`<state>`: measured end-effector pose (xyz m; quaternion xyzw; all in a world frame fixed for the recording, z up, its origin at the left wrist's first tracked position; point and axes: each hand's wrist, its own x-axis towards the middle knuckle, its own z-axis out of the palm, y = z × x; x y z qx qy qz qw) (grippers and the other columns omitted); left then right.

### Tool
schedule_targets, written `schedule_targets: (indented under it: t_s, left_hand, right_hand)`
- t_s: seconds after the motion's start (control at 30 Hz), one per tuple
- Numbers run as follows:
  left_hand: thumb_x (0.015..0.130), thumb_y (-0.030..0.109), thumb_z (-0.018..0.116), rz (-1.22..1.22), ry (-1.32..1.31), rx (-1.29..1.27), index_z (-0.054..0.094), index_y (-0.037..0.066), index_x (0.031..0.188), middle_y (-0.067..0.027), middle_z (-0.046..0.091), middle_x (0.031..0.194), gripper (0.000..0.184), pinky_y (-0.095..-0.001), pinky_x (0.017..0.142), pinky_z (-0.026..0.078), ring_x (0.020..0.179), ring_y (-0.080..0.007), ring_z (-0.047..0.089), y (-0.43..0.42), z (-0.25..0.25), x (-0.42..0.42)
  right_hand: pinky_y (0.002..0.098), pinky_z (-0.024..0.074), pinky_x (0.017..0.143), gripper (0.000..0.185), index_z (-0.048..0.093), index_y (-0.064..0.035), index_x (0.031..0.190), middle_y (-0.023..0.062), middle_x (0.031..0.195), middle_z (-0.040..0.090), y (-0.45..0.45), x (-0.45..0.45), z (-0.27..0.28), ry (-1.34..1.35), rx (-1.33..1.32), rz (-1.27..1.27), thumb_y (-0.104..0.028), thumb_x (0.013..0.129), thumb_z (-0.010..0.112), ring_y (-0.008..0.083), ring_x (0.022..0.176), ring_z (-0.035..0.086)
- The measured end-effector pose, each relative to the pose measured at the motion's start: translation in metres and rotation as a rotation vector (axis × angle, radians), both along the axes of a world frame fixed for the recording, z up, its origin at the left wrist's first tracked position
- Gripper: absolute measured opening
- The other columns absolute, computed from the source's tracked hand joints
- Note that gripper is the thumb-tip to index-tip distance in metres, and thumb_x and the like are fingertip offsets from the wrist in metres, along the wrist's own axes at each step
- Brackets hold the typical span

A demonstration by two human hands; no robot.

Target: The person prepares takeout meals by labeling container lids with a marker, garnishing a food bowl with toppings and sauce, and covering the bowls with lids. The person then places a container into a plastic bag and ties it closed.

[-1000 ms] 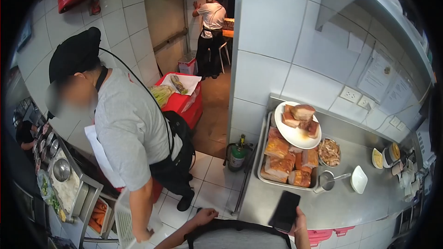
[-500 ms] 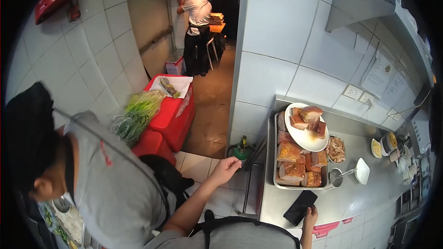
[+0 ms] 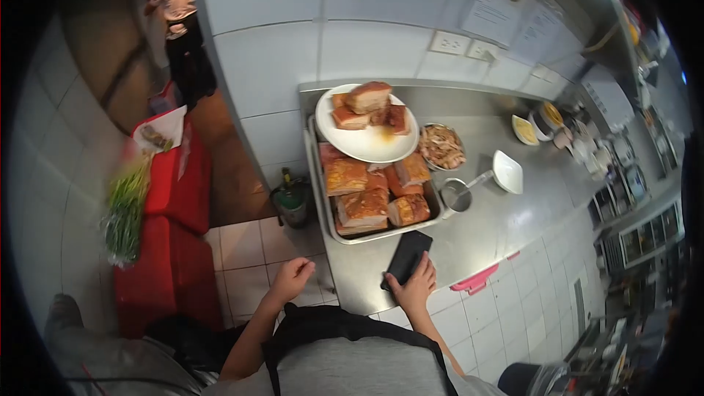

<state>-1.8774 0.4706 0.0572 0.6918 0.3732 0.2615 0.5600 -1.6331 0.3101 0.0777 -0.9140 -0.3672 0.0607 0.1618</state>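
Observation:
My right hand [image 3: 415, 283] grips a black smartphone [image 3: 408, 258] over the front left part of the steel counter [image 3: 469, 231]. My left hand [image 3: 290, 279] hangs in the air left of the counter, fingers curled in, with nothing visible in them. Beyond the phone, a metal tray [image 3: 323, 214] holds several thick slabs of browned pork belly [image 3: 364, 207]. A white oval plate [image 3: 357, 144] with more pork pieces [image 3: 368, 97] rests on top of the tray's contents. Close by on the right are a bowl of sliced meat [image 3: 441, 147] and a metal cup [image 3: 455, 195] with a utensil leaning from it.
A white dish [image 3: 507, 172] stands right of the cup, and further back is a bowl of yellow food [image 3: 525, 130]. Red boxes [image 3: 165, 279] at left carry bagged green vegetables [image 3: 126, 209]. A co-worker [image 3: 110, 345] is close at lower left; another person [image 3: 180, 22] stands in the doorway.
My view has swung right and nearer the counter. My right hand now lies over the phone, farther onto the counter. The left hand has lowered toward my body, and the nearby co-worker is mostly out of view.

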Motion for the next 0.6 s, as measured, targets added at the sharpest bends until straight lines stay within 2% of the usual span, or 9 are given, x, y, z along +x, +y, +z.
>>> schedule_targets:
  t_s: [0.07, 0.13, 0.27, 0.33, 0.4, 0.47, 0.53, 0.6]
  left_hand:
    - [0.089, 0.02, 0.055, 0.006, 0.036, 0.002, 0.061, -0.002, 0.086, -0.0065, 0.061, 0.068, 0.023, -0.0259, 0.059, 0.044, 0.063, -0.009, 0.054, 0.0, 0.01, 0.0]
    - [0.089, 0.02, 0.055, 0.015, 0.065, 0.002, 0.06, -0.002, 0.085, -0.0068, 0.061, 0.067, 0.023, -0.026, 0.059, 0.044, 0.062, -0.0093, 0.054, 0.008, 0.019, -0.004]
    - [0.089, 0.021, 0.056, 0.057, 0.083, -0.038, 0.06, -0.001, 0.084, -0.0054, 0.061, 0.067, 0.023, -0.0262, 0.057, 0.043, 0.06, -0.0087, 0.052, 0.035, 0.017, -0.022]
    - [0.09, 0.016, 0.055, 0.096, -0.066, -0.02, 0.06, -0.001, 0.085, 0.0001, 0.059, 0.073, 0.019, -0.0219, 0.061, 0.042, 0.067, -0.0052, 0.05, 0.062, 0.031, -0.033]
    - [0.091, 0.016, 0.054, 0.165, -0.012, 0.03, 0.059, 0.0, 0.087, 0.0019, 0.058, 0.075, 0.017, -0.0211, 0.065, 0.042, 0.069, -0.0052, 0.05, 0.094, 0.076, -0.051]
    - [0.09, 0.014, 0.055, 0.201, -0.204, 0.194, 0.058, 0.001, 0.09, 0.0023, 0.055, 0.077, 0.014, -0.0208, 0.067, 0.041, 0.072, -0.0044, 0.049, 0.134, 0.106, -0.073]
    - [0.087, 0.011, 0.058, 0.217, -0.316, 0.369, 0.056, 0.003, 0.099, 0.0038, 0.048, 0.07, 0.015, -0.0205, 0.058, 0.037, 0.064, -0.0044, 0.044, 0.174, 0.139, -0.103]
    - [0.089, 0.01, 0.054, 0.146, -0.486, 0.424, 0.049, 0.004, 0.113, 0.0022, 0.054, 0.084, 0.026, -0.0199, 0.067, 0.038, 0.075, -0.0035, 0.045, 0.205, 0.198, -0.136]
  right_hand:
    - [0.0517, 0.0268, 0.1, 0.107, 0.012, -0.0018, 0.141, 0.0253, 0.132, 0.033, 0.003, 0.008, -0.006, 0.058, 0.12, -0.012, -0.036, 0.062, 0.077, 0.0414, 0.122, 0.032]
    - [0.0488, 0.0288, 0.101, 0.101, 0.015, -0.0009, 0.14, 0.0239, 0.133, 0.036, 0.003, 0.024, -0.012, 0.112, 0.166, -0.015, -0.021, 0.061, 0.074, 0.0399, 0.12, 0.035]
    - [0.0481, 0.0321, 0.099, 0.1, 0.016, -0.0001, 0.14, 0.0253, 0.133, 0.036, 0.003, 0.041, -0.01, 0.204, 0.18, -0.005, -0.023, 0.064, 0.076, 0.0412, 0.119, 0.036]
    - [0.0472, 0.0336, 0.098, 0.099, 0.019, 0.0, 0.139, 0.027, 0.127, 0.041, 0.009, 0.036, -0.014, 0.19, 0.244, 0.029, -0.026, 0.065, 0.079, 0.0429, 0.115, 0.04]
    - [0.0505, 0.031, 0.099, 0.104, 0.016, -0.0016, 0.14, 0.0271, 0.133, 0.035, 0.019, 0.019, -0.007, 0.056, 0.162, 0.006, -0.035, 0.064, 0.079, 0.0433, 0.121, 0.034]
    - [0.0511, 0.0303, 0.1, 0.107, 0.016, -0.0012, 0.14, 0.0255, 0.135, 0.033, 0.029, 0.005, -0.012, -0.047, 0.055, -0.034, -0.04, 0.062, 0.079, 0.0441, 0.123, 0.032]
    - [0.0499, 0.0313, 0.1, 0.106, 0.018, 0.0, 0.139, 0.0252, 0.135, 0.034, 0.033, 0.006, -0.026, -0.092, 0.058, -0.121, -0.041, 0.062, 0.079, 0.0442, 0.123, 0.033]
    - [0.0489, 0.0327, 0.099, 0.104, 0.021, 0.0012, 0.138, 0.0253, 0.132, 0.037, 0.032, 0.012, -0.039, -0.115, 0.092, -0.219, -0.042, 0.062, 0.078, 0.0445, 0.119, 0.037]
